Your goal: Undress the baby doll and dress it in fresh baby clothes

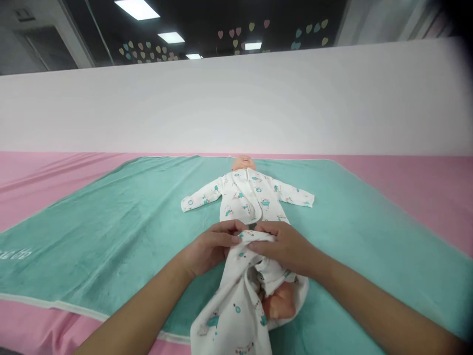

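Observation:
A baby doll [244, 162] lies on its back, head at the far end, arms spread in a white printed baby top [240, 195]. Matching white printed baby pants [236, 296] lie bunched over its lower body. One bare doll leg [281, 301] shows among the folds; the other is hidden. My left hand [212, 244] is closed, pinching the edge of the pants between thumb and fingers. Opposite it, my right hand [283, 246] grips the same edge. Both hands are close together, just below the hem of the top.
Under the doll is a teal blanket [121, 236] with a pale border, spread over a pink sheet [436, 197]. A low white wall [236, 108] rises behind. Dark glass with paper hearts is above it.

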Demonstrator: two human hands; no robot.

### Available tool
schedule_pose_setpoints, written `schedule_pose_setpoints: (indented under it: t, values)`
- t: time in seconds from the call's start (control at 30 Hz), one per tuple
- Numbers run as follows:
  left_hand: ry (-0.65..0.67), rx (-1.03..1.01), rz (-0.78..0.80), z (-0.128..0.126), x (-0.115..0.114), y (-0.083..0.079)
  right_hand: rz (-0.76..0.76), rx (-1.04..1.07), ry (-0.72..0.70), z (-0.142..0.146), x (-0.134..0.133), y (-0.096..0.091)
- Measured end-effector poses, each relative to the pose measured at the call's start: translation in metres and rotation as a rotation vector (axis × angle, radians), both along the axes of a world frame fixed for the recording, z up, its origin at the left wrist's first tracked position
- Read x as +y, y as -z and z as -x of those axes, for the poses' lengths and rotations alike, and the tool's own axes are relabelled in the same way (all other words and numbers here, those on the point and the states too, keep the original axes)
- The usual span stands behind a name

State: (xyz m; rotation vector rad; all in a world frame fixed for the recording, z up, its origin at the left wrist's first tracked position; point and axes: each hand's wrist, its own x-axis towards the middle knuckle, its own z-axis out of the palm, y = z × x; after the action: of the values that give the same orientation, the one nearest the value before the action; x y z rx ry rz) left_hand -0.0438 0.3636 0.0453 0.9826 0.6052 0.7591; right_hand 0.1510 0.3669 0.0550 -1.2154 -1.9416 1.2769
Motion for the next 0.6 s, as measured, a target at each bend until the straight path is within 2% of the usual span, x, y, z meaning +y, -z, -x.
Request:
schedule_pose_setpoints:
  t: [0.17, 0.27, 0.37, 0.43, 0.53, 0.6]
  values:
    - [0.056, 0.023, -0.015, -0.004, 0.003, 0.0, 0.343, 0.452, 0.095, -0.014, 0.006, 0.012]
    - [0.059, 0.036, -0.031, -0.004, 0.004, 0.004, 0.406, 0.526, 0.068, -0.016, 0.005, 0.011]
    - [-0.021, 0.043, -0.044, -0.005, 0.002, 0.008, 0.315, 0.379, -0.019, -0.018, 0.002, 0.001]
    - [-0.099, 0.028, -0.066, -0.006, 0.0, 0.008, 0.222, 0.213, -0.131, -0.017, -0.001, -0.008]
    - [-0.203, 0.026, -0.138, -0.006, -0.004, 0.0, 0.106, -0.041, -0.334, -0.01, -0.003, -0.022]
    - [-0.263, 0.039, -0.18, -0.003, -0.006, -0.007, 0.056, -0.113, -0.402, -0.003, -0.001, -0.028]
